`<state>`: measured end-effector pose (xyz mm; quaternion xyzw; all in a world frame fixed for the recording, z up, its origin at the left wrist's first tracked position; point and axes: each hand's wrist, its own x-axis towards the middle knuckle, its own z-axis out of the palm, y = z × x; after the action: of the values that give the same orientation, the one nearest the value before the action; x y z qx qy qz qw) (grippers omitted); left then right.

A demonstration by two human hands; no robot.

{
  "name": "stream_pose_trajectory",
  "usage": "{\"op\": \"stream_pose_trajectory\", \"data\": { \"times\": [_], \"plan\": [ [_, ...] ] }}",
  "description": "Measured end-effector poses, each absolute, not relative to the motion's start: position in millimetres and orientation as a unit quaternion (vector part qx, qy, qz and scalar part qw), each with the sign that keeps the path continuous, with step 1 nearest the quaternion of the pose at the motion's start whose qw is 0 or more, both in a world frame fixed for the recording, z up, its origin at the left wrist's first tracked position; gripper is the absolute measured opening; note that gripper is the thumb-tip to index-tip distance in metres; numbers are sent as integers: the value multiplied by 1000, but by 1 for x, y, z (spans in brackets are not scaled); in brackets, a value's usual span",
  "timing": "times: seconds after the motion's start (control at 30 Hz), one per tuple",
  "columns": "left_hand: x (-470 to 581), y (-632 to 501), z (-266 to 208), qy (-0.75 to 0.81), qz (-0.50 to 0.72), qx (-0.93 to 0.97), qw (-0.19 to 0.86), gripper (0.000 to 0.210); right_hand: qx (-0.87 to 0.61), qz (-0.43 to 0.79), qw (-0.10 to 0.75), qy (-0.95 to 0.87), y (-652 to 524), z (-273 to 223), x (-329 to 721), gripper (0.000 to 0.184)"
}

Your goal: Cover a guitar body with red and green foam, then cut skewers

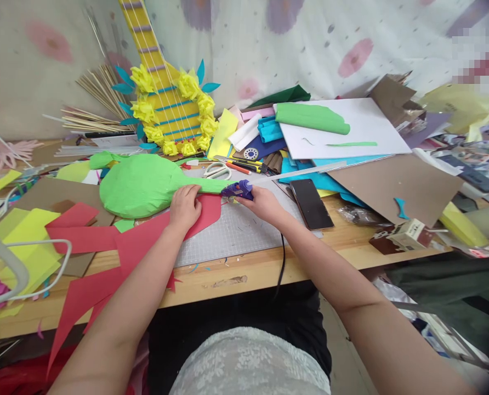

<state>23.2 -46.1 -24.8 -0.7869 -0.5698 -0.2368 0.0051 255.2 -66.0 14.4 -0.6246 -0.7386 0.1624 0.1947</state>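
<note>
A flat, rounded shape covered in green crepe paper [140, 186] lies on the table, its narrow neck pointing right. My left hand [185, 208] is closed over the near edge where the body meets the neck, with its fingertips on the green paper. In my right hand [261, 203] is a purple hot glue gun [237, 190], its nozzle turned left against the neck's end. A long whitish stick [306, 171] runs from behind the gun to the upper right. Below the neck lie a red paper sheet [146, 247] and a grey cutting mat [244, 236].
A yellow paper guitar [174, 112] with flowers leans at the back. White-handled scissors [217, 170] lie beyond the neck. A black phone [311, 204] is right of my right hand. A green crepe roll [312, 118] rests on a white board [380, 131]. The glue gun's cord [283, 263] hangs over the front edge.
</note>
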Motion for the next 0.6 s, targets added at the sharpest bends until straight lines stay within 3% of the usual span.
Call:
{"op": "stream_pose_trajectory", "data": {
  "times": [0.6],
  "plan": [
    [23,-47,-23,-568,-238,-788,-13,43,-625,156,173,-745,-60,17,238,38]
  ]
}}
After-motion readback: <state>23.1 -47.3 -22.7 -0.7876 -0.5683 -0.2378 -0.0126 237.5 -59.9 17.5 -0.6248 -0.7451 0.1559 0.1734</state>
